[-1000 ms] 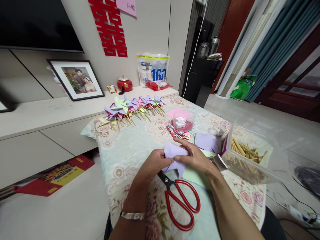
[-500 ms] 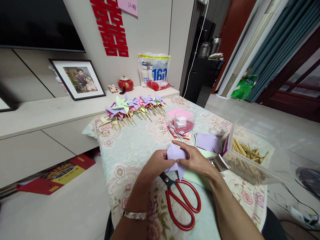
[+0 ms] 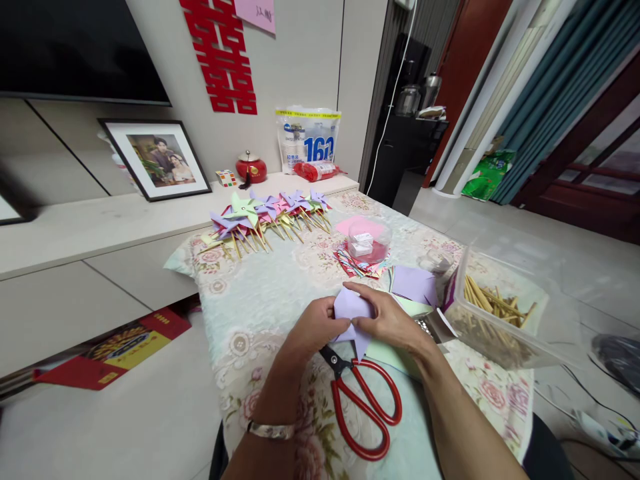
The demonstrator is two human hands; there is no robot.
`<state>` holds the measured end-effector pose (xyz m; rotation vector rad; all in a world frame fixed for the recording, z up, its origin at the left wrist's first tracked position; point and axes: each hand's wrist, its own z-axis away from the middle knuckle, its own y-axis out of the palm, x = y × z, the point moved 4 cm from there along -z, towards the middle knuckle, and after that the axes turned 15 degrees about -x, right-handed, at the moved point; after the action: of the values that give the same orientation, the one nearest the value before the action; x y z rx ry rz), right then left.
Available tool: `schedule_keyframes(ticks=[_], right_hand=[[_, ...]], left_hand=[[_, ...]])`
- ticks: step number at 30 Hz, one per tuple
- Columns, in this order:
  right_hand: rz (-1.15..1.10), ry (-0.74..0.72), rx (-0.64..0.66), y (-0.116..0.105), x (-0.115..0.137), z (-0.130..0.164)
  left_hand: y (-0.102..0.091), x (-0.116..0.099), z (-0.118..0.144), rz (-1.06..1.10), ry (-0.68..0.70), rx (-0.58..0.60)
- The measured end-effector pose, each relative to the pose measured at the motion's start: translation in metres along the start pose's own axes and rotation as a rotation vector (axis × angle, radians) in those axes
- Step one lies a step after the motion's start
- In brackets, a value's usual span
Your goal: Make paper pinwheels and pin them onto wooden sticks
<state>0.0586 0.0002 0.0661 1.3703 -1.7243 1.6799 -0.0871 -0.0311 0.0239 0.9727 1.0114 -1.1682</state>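
Between my two hands is a purple paper pinwheel (image 3: 351, 305), its paper partly folded and one pointed corner hanging down. My left hand (image 3: 320, 325) is closed on its left side, thumb at the centre. From the right, my right hand (image 3: 385, 315) grips the same paper, its thumb tip close to the left thumb. What lies under the fingers is hidden. Red-handled scissors (image 3: 367, 407) lie just below the hands, blade end partly covered by my left hand. Beside my right wrist, a small open box (image 3: 431, 327) holds shiny small pieces, on green paper (image 3: 395, 357).
Finished pinwheels (image 3: 270, 213) on sticks lie at the table's far side. A clear round container (image 3: 373, 240) sits on coloured paper. Purple sheets (image 3: 414, 285) lie to the right, near a clear plastic bin (image 3: 493, 333) of sticks. The cloth (image 3: 240, 293) is floral.
Almost nothing differs. Both hands keep hold of the purple paper in the same place, with only a very slight shift of the paper and fingers.
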Motion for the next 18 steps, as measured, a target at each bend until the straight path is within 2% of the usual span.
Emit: schedule_keyframes(ticks=[4,8,12,18], right_hand=[[-0.116,0.027,-0.086,-0.001,-0.007,-0.003],[-0.333,0.141,-0.232,0.000,-0.018,-0.007],[-0.470,0.204,-0.358,0.005,-0.020,-0.009],[-0.503,0.205,-0.435,0.012,-0.008,-0.006]], left_hand=[[-0.002,-0.006,0.001,0.094,-0.041,-0.087],[-0.007,-0.014,0.004,0.244,-0.044,-0.194],[-0.003,-0.019,0.009,0.392,-0.067,-0.183],[0.010,-0.018,0.009,0.434,0.025,-0.208]])
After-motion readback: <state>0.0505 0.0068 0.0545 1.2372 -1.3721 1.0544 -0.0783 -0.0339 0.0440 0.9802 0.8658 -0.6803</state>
